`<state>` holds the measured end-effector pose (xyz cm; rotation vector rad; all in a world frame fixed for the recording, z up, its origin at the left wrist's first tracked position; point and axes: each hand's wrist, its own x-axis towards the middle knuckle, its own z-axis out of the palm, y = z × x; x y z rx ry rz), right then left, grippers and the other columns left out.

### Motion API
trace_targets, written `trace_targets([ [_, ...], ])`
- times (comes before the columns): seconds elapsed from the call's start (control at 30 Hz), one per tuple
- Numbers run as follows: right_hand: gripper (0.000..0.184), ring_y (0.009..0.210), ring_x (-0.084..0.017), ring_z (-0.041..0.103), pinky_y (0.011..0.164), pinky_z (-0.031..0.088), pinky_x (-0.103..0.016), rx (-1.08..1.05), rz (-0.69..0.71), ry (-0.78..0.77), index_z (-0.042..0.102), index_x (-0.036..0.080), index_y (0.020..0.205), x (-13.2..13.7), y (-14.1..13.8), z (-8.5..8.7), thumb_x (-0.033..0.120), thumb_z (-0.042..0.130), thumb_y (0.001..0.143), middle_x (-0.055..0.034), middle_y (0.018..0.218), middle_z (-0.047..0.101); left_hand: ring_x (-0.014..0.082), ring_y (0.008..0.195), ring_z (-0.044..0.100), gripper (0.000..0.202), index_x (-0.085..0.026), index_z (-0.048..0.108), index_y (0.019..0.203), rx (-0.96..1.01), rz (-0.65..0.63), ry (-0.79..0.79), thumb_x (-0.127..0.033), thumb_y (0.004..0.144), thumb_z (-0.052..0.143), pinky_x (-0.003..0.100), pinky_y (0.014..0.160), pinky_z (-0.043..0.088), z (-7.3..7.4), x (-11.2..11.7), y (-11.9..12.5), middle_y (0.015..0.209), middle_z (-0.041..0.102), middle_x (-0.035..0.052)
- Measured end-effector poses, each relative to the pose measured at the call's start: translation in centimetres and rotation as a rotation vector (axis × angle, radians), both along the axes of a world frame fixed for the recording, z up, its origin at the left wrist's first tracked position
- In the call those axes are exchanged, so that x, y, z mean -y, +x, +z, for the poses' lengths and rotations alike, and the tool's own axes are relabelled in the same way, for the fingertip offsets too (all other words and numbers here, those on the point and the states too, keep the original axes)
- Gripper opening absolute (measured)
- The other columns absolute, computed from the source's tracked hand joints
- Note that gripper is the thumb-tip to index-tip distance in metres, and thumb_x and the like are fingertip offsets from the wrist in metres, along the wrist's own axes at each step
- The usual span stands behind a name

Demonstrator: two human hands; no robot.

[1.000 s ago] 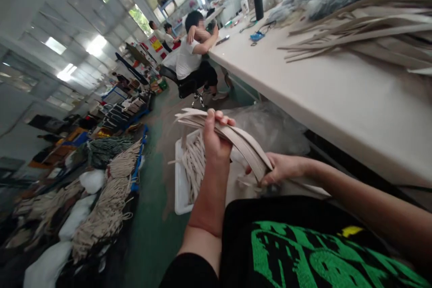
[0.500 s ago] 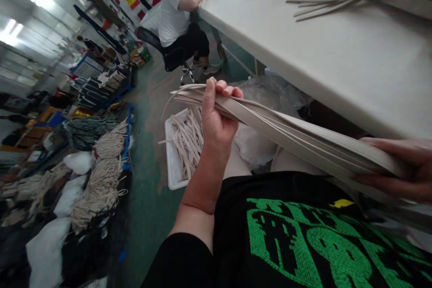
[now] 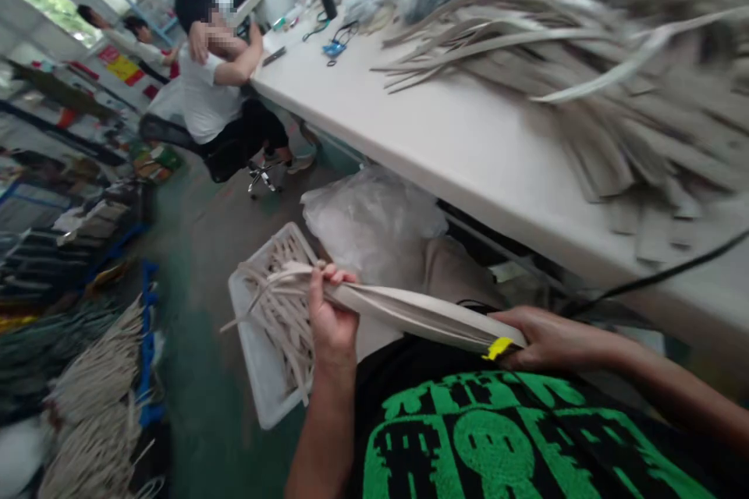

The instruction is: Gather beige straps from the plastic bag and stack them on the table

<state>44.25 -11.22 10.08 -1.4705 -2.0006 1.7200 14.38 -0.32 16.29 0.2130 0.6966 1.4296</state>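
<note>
A bundle of long beige strips (image 3: 418, 312) stretches across my lap between both hands. My left hand (image 3: 333, 312) is wrapped round its left end, and loose tips stick out past the fist over the tub. At the other end my right hand (image 3: 530, 339) grips the bundle, with the thumb on top and the fingers below. The strips bow apart slightly in the middle. Just beyond my left hand, a white plastic tub (image 3: 249, 351) full of similar strips sits low down.
On the white table (image 3: 468, 148) lies a large heap of beige strips (image 3: 632, 86). A black cable (image 3: 655, 273) crosses its near edge. Clear plastic bags (image 3: 374, 226) bulge beneath it. A seated person (image 3: 216, 93) leans on the far end. Bundled strips (image 3: 94, 413) lie at the left.
My view has swung to the right, bringing the strip heap into sight. My right hand has come in closer to my left, and both still hold the bundle.
</note>
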Motion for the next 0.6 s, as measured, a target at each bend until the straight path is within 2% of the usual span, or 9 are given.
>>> trace_targets([
  [0.07, 0.024, 0.076, -0.022, 0.068, 0.061, 0.047, -0.025, 0.035, -0.045, 0.032, 0.072, 0.022, 0.094, -0.5, -0.5, 0.3, 0.033, 0.071, 0.072, -0.0003, 0.084, 0.074, 0.0018, 0.062, 0.058, 0.021, -0.02, 0.049, 0.085, 0.052, -0.006, 0.036, -0.019, 0.088, 0.069, 0.015, 0.075, 0.052, -1.0, -0.2, -1.8, 0.072, 0.057, -0.0097],
  [0.13, 0.017, 0.071, -0.018, 0.066, 0.058, 0.04, -0.023, 0.133, 0.018, 0.175, 0.071, 0.022, 0.089, -1.6, -0.9, 0.7, 0.031, 0.072, 0.074, 0.0008, 0.08, 0.072, 0.0025, 0.063, 0.06, 0.019, -0.02, 0.047, 0.087, 0.085, 0.015, 0.06, -0.019, 0.089, 0.067, 0.015, 0.075, 0.053, -1.4, -0.7, -3.1, 0.073, 0.059, -0.0097],
  [0.23, 0.009, 0.073, -0.017, 0.065, 0.06, 0.038, -0.023, 0.191, -0.014, 0.305, 0.071, 0.022, 0.086, -3.8, -1.1, 1.3, 0.026, 0.07, 0.079, -0.0003, 0.081, 0.073, 0.0033, 0.062, 0.061, 0.02, -0.02, 0.046, 0.085, 0.07, 0.073, 0.083, -0.02, 0.088, 0.066, 0.016, 0.075, 0.055, -0.8, -1.3, -3.9, 0.073, 0.06, -0.0102],
  [0.33, 0.01, 0.078, -0.017, 0.066, 0.064, 0.038, -0.023, 0.221, -0.051, 0.402, 0.073, 0.022, 0.088, -6.4, -0.7, 1.6, 0.024, 0.069, 0.08, -0.0015, 0.085, 0.074, 0.003, 0.064, 0.062, 0.024, -0.02, 0.047, 0.085, -0.007, 0.111, 0.151, -0.021, 0.085, 0.071, 0.016, 0.079, 0.055, -0.1, -1.4, -3.5, 0.075, 0.061, -0.0112],
  [0.5, 0.016, 0.077, -0.018, 0.066, 0.065, 0.039, -0.023, 0.267, -0.088, 0.514, 0.075, 0.021, 0.089, -10.1, 0.6, 2.2, 0.016, 0.067, 0.077, -0.0017, 0.083, 0.074, 0.0043, 0.072, 0.066, 0.026, -0.02, 0.051, 0.087, -0.059, 0.082, 0.226, -0.029, 0.084, 0.075, 0.02, 0.09, 0.055, 0.2, -2.1, -2.9, 0.077, 0.064, -0.0114],
  [0.6, 0.018, 0.088, -0.022, 0.067, 0.074, 0.041, -0.027, 0.26, -0.121, 0.582, 0.074, 0.022, 0.096, -11.8, 0.8, 2.7, 0.02, 0.065, 0.08, -0.0042, 0.091, 0.074, 0.0041, 0.076, 0.067, 0.023, -0.02, 0.053, 0.089, -0.037, 0.073, 0.309, -0.031, 0.086, 0.074, 0.02, 0.094, 0.054, 0.9, -2.6, -3.4, 0.079, 0.067, -0.0121],
])
